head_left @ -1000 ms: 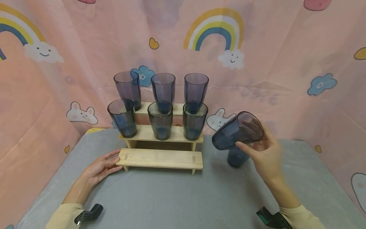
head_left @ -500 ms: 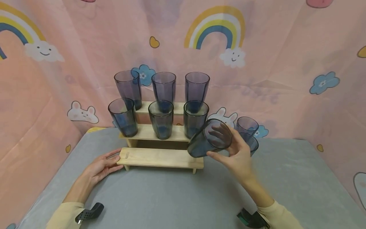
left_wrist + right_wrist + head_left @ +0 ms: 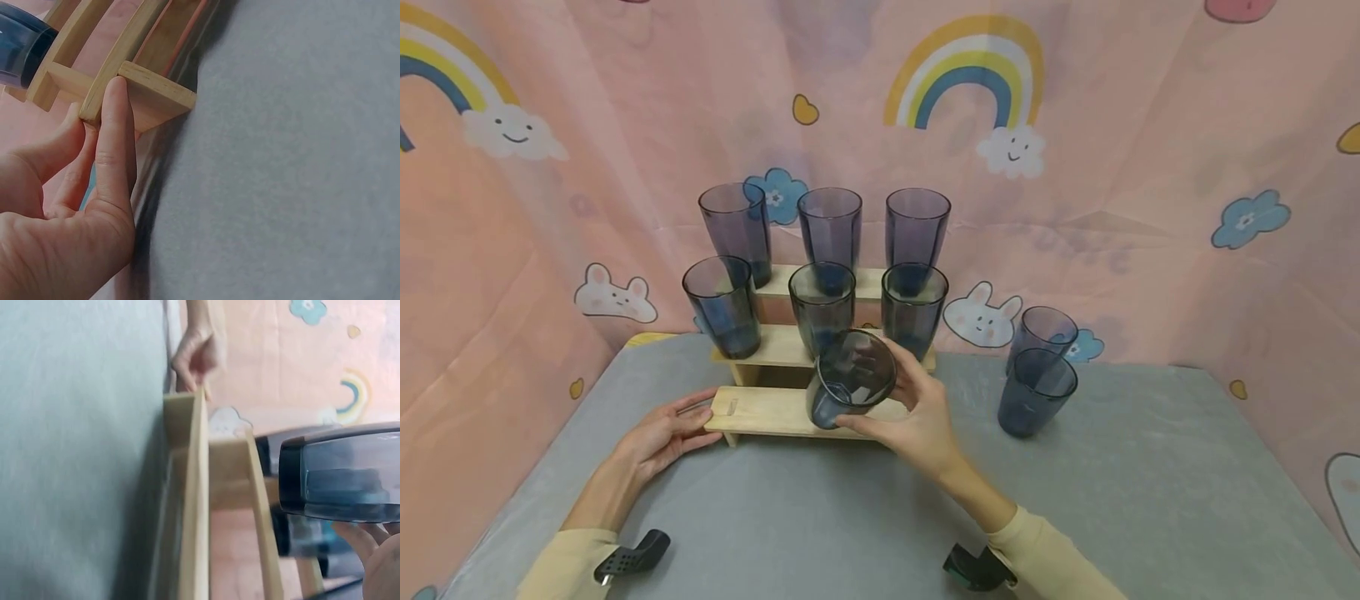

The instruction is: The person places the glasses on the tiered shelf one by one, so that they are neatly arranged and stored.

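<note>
A three-tier wooden display stand (image 3: 756, 410) stands on the table. My left hand (image 3: 658, 442) pinches the left end of its lowest board; in the left wrist view, thumb and fingers lie on either side of the board's corner (image 3: 94, 107). With my right hand (image 3: 921, 421) I hold a dark tinted drinking glass (image 3: 842, 383), tilted with its mouth toward me, over the middle of the lowest tier. The right wrist view shows the glass (image 3: 344, 472) sideways, its base facing the stand. Behind it, three glasses (image 3: 718, 312) fill the middle tier and three more (image 3: 829, 221) the top one.
Two more tinted glasses (image 3: 1037, 396) stand upright on the grey tablecloth (image 3: 1150, 467) to the right, one behind the other. A pink curtain (image 3: 1112, 125) printed with rainbows and bunnies hangs close behind the stand.
My right hand has carried the glass leftward, from beside the two glasses on the right to over the lowest tier. The left hand has stayed at the board's end.
</note>
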`<state>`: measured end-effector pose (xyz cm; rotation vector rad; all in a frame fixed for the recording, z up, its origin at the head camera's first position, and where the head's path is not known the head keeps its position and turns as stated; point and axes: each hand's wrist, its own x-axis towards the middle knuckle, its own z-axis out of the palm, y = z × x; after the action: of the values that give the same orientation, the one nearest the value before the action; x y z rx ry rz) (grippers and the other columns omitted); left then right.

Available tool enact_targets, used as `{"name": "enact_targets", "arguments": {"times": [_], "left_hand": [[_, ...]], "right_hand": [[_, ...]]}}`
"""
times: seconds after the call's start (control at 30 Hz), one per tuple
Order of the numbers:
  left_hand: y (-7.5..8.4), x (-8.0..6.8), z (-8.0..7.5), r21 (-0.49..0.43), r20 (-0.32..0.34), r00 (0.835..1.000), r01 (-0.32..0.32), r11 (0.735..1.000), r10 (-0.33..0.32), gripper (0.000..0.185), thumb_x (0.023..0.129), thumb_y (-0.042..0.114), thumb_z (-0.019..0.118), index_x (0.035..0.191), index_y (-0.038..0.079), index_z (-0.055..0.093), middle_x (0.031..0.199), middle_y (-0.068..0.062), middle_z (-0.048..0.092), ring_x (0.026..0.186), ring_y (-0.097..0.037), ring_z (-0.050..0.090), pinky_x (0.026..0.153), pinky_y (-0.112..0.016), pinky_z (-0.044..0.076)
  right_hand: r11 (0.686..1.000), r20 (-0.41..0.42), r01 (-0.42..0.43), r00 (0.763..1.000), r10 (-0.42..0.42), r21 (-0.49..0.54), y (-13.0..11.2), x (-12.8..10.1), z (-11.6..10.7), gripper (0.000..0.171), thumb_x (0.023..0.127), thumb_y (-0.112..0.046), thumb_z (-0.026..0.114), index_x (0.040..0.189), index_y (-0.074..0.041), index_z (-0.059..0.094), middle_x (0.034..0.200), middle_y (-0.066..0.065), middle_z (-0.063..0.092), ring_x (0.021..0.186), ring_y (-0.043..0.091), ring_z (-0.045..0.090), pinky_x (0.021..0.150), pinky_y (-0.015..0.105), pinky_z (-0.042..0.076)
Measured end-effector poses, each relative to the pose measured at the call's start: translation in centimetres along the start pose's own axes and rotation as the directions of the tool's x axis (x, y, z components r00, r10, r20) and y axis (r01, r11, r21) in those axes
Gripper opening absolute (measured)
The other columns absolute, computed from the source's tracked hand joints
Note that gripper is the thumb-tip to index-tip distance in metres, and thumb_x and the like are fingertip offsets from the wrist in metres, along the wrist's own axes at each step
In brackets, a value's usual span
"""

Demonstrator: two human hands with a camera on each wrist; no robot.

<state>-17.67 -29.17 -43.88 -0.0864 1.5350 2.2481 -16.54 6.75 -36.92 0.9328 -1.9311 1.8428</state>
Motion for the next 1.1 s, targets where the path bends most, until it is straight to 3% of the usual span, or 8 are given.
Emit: {"name": "enact_targets", "arguments": {"times": [0.23,0.4,0.5,0.77,0.83,0.93,1.03,1.1], "left_hand": [[0.0,0.1,0.1,-0.009,0.0,1.0,-0.003,1.0,0.003,0.074,0.101,0.002,0.05,0.156,0.0,0.001,0.114,0.004,0.058,0.104,-0.016,0.064,0.09,-0.035,0.056],[0.1,-0.2,-0.2,-0.031,-0.001,1.0,-0.013,0.999,0.013,0.05,0.101,0.001,0.05,0.147,0.013,0.034,0.113,0.003,0.062,0.103,-0.016,0.065,0.089,-0.035,0.056],[0.0,-0.3,-0.3,-0.02,0.008,1.0,-0.015,1.0,0.015,0.046,0.101,0.001,0.05,0.143,0.014,0.039,0.114,0.003,0.062,0.105,-0.016,0.065,0.09,-0.035,0.056],[-0.2,0.0,-0.2,0.036,-0.009,1.0,-0.015,0.999,0.015,0.074,0.101,0.001,0.051,0.155,-0.002,0.0,0.115,0.005,0.057,0.103,-0.014,0.065,0.091,-0.035,0.055],[-0.2,0.1,-0.2,0.043,-0.014,1.0,-0.01,0.999,0.011,0.076,0.102,0.001,0.049,0.154,-0.003,-0.005,0.125,-0.005,0.052,0.103,-0.013,0.065,0.092,-0.036,0.055],[-0.2,0.1,-0.1,0.051,-0.022,1.0,0.004,0.999,-0.003,0.076,0.103,0.0,0.046,0.154,-0.002,-0.01,0.147,-0.029,0.027,0.102,-0.01,0.064,0.093,-0.035,0.055],[-0.3,0.2,-0.2,0.06,-0.017,1.0,0.011,0.998,-0.01,0.074,0.104,-0.001,0.04,0.152,-0.001,-0.015,0.156,-0.03,-0.007,0.102,-0.006,0.063,0.094,-0.034,0.054],[-0.4,0.3,-0.3,0.069,-0.014,1.0,0.007,0.998,-0.006,0.073,0.104,-0.001,0.04,0.152,-0.002,-0.016,0.157,-0.03,-0.002,0.102,-0.005,0.062,0.096,-0.034,0.053]], "right_hand": [[0.999,0.028,0.025,0.999,-0.025,-0.025,1.0,0.3,4.0,0.089,0.061,0.0,0.092,0.139,-0.006,0.052,0.122,0.014,0.065,0.11,0.025,0.064,0.086,0.033,0.058],[1.0,0.051,0.003,0.999,-0.002,-0.007,1.9,0.6,6.6,0.089,0.062,-0.003,0.093,0.14,-0.009,0.051,0.124,0.012,0.064,0.114,0.021,0.062,0.087,0.031,0.057],[1.0,0.05,-0.024,0.998,0.025,-0.007,2.3,0.6,7.9,0.086,0.064,-0.005,0.092,0.14,-0.01,0.051,0.125,0.011,0.064,0.113,0.02,0.063,0.086,0.031,0.057],[0.996,0.04,-0.092,0.995,0.093,-0.009,3.4,1.2,10.4,0.083,0.069,-0.009,0.09,0.141,-0.01,0.049,0.125,0.009,0.063,0.112,0.017,0.063,0.088,0.025,0.055],[0.995,0.034,-0.1,0.994,0.1,0.0,3.7,1.5,11.0,0.084,0.07,-0.009,0.09,0.142,-0.009,0.048,0.127,0.009,0.062,0.114,0.016,0.062,0.09,0.024,0.054],[0.995,0.028,-0.097,0.995,0.096,0.017,4.0,1.9,11.7,0.084,0.071,-0.008,0.089,0.143,-0.006,0.046,0.129,0.01,0.062,0.115,0.014,0.062,0.092,0.024,0.053],[0.996,0.032,-0.086,0.996,0.085,0.017,4.3,2.2,12.4,0.084,0.071,-0.007,0.089,0.143,-0.005,0.046,0.13,0.011,0.061,0.114,0.013,0.062,0.093,0.023,0.052],[0.998,0.045,-0.069,0.997,0.069,-0.004,4.4,2.3,12.7,0.084,0.07,-0.008,0.089,0.143,-0.004,0.046,0.13,0.012,0.061,0.115,0.013,0.061,0.094,0.022,0.052]]}}
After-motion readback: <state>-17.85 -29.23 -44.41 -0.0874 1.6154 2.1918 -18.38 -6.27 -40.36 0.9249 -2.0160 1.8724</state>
